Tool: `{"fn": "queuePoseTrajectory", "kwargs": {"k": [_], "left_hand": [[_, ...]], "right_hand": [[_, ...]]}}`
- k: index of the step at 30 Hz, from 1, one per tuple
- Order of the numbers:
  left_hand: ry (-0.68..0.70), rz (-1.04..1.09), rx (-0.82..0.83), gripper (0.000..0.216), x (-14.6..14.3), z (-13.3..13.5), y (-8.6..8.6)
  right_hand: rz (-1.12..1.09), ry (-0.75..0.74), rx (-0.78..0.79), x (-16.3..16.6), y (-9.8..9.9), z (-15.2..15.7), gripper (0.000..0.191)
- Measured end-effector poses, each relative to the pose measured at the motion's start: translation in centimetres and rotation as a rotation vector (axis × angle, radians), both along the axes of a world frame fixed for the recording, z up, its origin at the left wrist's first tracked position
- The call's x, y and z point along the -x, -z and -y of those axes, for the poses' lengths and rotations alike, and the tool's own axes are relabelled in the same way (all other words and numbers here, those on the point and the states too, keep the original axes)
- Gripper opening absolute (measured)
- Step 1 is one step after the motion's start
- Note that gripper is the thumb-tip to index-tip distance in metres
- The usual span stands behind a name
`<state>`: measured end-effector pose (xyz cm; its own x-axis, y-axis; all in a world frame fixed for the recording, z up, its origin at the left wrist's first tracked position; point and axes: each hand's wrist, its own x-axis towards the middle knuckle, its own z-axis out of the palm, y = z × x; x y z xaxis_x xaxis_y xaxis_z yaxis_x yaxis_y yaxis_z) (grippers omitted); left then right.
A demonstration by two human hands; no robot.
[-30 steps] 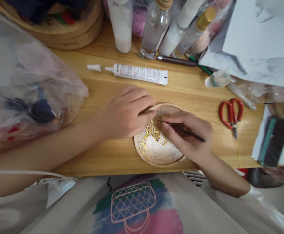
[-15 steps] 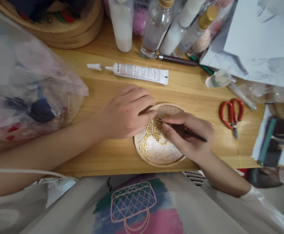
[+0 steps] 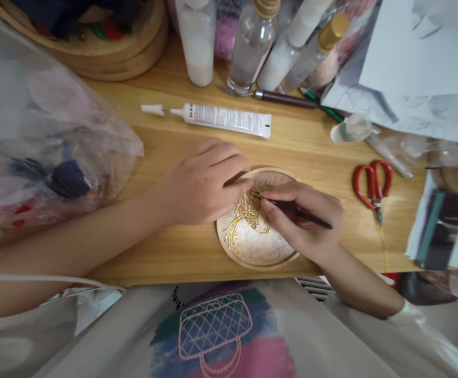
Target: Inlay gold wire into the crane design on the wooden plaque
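Note:
A round wooden disc (image 3: 270, 248) lies on the table in front of me, with a pale face bearing a line drawing and raised gold wire (image 3: 248, 215) shaped like a bird. My left hand (image 3: 209, 181) grips the disc's upper left rim, its fingers bent and one fingertip resting by the gold lines. What the undersides of those fingers touch is hidden. Pinched between the thumb and fingers of my right hand (image 3: 309, 218) are dark tweezers (image 3: 311, 218). Their tips meet the gold work near the disc's middle, close to my left fingertip.
Above the disc lies a white tube (image 3: 229, 119) with its pointed cap. Red-handled pliers (image 3: 374, 186) and a yellow wire are at right. Several bottles (image 3: 252, 47), a dark-handled tool (image 3: 286, 98) and papers (image 3: 409, 63) stand or lie behind. A plastic bag (image 3: 55, 131) fills the left.
The view has shifted very slightly. Both hands, the tweezers and the disc keep practically the same places.

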<state>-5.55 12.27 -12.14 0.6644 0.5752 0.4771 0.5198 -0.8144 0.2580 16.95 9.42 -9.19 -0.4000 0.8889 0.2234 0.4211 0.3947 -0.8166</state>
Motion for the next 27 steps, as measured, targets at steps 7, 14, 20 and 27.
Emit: {"fn": "queuePoseTrajectory", "kwargs": {"k": [7,14,20,27], "left_hand": [[0.091,0.041,0.006,0.018,0.8,-0.7,0.1],[0.072,0.194,0.044,0.019,0.8,-0.7,0.5],[0.075,0.07,-0.055,0.022,0.7,0.0,0.9],[0.121,-0.039,-0.057,0.021,0.9,-0.3,-0.3]], "right_hand": [[0.009,-0.001,0.003,0.0,0.1,0.0,0.013],[-0.017,0.069,0.031,0.0,-0.2,0.1,0.011],[-0.069,0.177,0.075,-0.2,-0.4,-0.1,0.01],[-0.081,0.21,0.086,-0.4,-0.3,-0.1,0.007]]}}
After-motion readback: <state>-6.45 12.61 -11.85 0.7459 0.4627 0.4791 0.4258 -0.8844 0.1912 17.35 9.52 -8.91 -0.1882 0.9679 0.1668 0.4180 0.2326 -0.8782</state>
